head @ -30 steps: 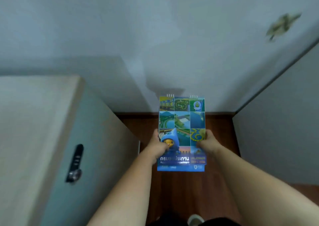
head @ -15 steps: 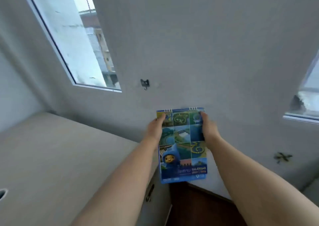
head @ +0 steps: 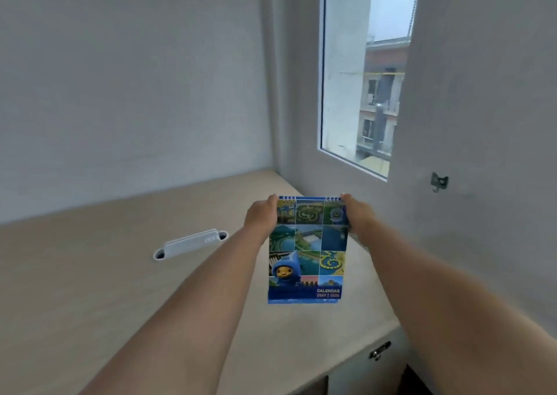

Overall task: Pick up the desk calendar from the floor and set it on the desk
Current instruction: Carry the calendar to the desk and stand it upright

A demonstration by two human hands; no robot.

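Your left hand point(head: 261, 213) and right hand point(head: 357, 213) pinch the calendar's point(head: 307, 251) top corners; it hangs long-axis vertical at frame centre, above the tabletop point(head: 90, 274).

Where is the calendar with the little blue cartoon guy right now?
In the head view, the desk calendar hangs mid-frame above the desk, held at its top corners by the left hand and right hand, below the window.
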